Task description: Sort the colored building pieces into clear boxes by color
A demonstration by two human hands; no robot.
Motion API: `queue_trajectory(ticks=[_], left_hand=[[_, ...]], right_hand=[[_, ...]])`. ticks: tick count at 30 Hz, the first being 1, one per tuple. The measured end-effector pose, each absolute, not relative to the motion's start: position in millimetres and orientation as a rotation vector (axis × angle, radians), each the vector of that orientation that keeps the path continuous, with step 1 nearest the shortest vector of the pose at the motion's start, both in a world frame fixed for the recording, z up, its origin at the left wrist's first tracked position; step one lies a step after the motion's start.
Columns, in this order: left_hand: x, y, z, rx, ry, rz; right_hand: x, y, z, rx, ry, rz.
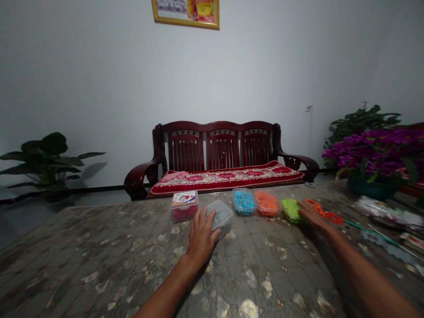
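My left hand (201, 232) is at the near left corner of a clear plastic box (222, 213) with a whitish lid, its fingers along the side and thumb at the front. My right hand (311, 213) grips the right side of a clear box of lime-green pieces (291, 209); part of that hand's fingers is hidden. Between the hands stand a box of blue pieces (244, 202) and a box of orange pieces (266, 202). Left of my left hand is a red box with a printed label on its lid (184, 206).
Loose orange pieces (334, 217), a green stick (367, 232), grey toothed strips (387, 243) and a plastic bag (391, 212) lie at the right. Purple flowers (377, 152) in a pot stand behind them. A wooden bench (221, 145) is beyond the patterned table (132, 256).
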State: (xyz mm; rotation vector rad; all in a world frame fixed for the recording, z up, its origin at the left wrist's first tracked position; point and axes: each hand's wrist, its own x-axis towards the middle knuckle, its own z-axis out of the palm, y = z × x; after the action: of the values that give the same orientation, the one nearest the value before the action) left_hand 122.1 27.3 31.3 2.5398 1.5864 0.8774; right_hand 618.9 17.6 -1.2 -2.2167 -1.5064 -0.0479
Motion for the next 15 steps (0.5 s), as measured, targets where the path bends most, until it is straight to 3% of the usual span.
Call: queue_trajectory(ticks=[15], left_hand=[[160.1,98.4,45.1,2.673,1.868,0.707]], right_hand=[[605.3,18.4,9.1,-2.212,-1.479,0.053]])
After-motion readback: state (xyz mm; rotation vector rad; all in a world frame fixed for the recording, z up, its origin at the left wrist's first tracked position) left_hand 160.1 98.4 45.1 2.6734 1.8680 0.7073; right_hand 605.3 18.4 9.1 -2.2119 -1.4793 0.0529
